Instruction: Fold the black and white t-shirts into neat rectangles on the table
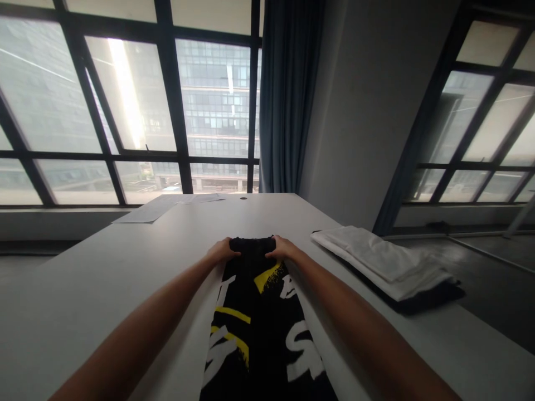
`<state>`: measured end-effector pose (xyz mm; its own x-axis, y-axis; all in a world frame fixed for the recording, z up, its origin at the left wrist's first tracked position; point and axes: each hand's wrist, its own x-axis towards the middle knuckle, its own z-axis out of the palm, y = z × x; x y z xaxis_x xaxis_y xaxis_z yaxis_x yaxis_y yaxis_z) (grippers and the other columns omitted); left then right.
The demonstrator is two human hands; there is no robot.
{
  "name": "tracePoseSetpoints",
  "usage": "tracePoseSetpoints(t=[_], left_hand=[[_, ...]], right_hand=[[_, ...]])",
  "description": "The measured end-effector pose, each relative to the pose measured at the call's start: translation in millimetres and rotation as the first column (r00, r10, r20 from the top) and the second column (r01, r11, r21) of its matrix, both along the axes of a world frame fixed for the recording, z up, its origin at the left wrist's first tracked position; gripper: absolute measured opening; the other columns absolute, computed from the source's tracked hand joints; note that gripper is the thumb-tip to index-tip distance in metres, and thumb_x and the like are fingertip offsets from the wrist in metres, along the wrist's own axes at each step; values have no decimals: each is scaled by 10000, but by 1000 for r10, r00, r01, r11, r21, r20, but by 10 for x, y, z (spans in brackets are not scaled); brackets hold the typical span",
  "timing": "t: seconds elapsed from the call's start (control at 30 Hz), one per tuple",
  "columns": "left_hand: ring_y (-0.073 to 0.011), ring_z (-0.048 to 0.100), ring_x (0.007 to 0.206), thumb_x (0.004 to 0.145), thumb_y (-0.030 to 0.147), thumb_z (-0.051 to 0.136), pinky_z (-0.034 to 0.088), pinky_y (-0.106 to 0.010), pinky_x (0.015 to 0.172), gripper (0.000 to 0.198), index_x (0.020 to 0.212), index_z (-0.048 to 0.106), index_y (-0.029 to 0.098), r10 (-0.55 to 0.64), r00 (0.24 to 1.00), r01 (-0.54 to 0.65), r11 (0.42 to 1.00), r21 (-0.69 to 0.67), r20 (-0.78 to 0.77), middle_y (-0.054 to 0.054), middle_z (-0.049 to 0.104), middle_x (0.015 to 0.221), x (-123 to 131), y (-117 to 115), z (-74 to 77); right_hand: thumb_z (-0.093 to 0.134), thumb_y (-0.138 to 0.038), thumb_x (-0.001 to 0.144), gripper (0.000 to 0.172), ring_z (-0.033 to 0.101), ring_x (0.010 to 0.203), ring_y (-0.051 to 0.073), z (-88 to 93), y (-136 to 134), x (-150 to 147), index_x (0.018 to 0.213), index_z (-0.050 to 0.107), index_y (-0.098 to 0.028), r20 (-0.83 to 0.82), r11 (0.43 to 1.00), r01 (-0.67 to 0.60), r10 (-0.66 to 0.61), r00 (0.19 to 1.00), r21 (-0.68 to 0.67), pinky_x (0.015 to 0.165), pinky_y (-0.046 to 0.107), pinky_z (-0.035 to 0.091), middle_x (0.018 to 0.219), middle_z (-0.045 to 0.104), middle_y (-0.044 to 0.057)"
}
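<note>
A black garment (259, 328) with yellow and white print lies stretched lengthwise on the white table (125, 267), running from the near edge toward the middle. My left hand (223, 249) grips its far left corner with curled fingers. My right hand (281, 247) grips the far right corner the same way. Both arms reach straight forward along the garment's sides.
A stack of folded clothes (384, 262), white on top of a dark piece, lies at the table's right edge. Sheets of paper (159, 207) rest at the far left of the table. Large windows and a blue curtain (288, 94) stand behind.
</note>
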<state>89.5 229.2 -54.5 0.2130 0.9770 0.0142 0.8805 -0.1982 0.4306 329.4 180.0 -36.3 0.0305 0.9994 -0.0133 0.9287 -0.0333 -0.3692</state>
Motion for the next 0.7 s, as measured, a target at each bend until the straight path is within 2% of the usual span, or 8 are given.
tracePoseSetpoints(t=[0.13,0.23,0.3,0.37,0.43,0.5,0.6,0.7], left_hand=[[-249,707,912,673,308,813,531,-274,730,363,1004,737,178,-45,998,46,998,-50,33,-77,759,969,-24,286,75],[-232,714,846,707,297,794,536,-265,698,275,946,750,169,-22,997,24,999,-25,70,-64,760,909,-146,505,324],[-250,704,949,785,330,735,540,-283,770,334,1074,724,164,34,996,-38,998,47,89,-95,748,1041,-229,665,525],[-293,638,1139,878,353,634,516,-339,897,498,1325,584,139,114,988,-128,982,138,105,-161,667,1258,-286,802,679],[-353,506,1313,928,369,556,457,-423,1004,671,1501,347,89,195,976,-212,955,208,99,-245,490,1457,-308,873,735],[-396,398,1393,946,408,511,398,-486,1058,752,1543,218,57,210,977,-214,950,226,42,-288,327,1551,-300,840,676],[-389,380,1409,939,498,493,355,-488,1094,712,1513,328,112,116,992,-105,978,181,-52,-240,333,1566,-255,563,417],[-362,335,1442,911,602,489,301,-484,1135,716,1480,417,173,-49,994,62,991,121,-101,-190,358,1569,-221,76,77]], right_hand=[[846,-219,644,327,686,961,221,149,318,-31,954,744,-196,-2,986,-64,64,998,-153,754,240,531,1002,745,58],[815,-164,660,240,697,893,201,324,562,-77,892,754,-188,-62,994,-80,75,995,-79,735,231,526,938,749,47],[754,-184,744,262,684,981,208,427,716,-149,1006,742,-187,-69,990,-29,39,997,140,836,249,515,1037,739,63],[670,-241,847,397,621,1152,234,490,831,-249,1238,651,-171,-83,940,48,-21,996,338,966,293,472,1241,670,113],[598,-327,915,574,531,1282,272,497,867,-353,1436,470,-122,-106,926,100,-65,992,365,1041,347,428,1412,538,187],[566,-406,934,678,481,1334,294,443,800,-432,1503,364,-98,-79,958,57,-36,996,281,1070,369,403,1483,452,216],[583,-433,918,623,490,1330,284,268,520,-455,1460,457,-154,35,981,-121,117,992,150,1076,343,396,1471,490,158],[654,-408,866,550,533,1287,286,58,125,-366,1366,575,-194,117,966,-248,239,964,74,1056,343,424,1431,540,128]])
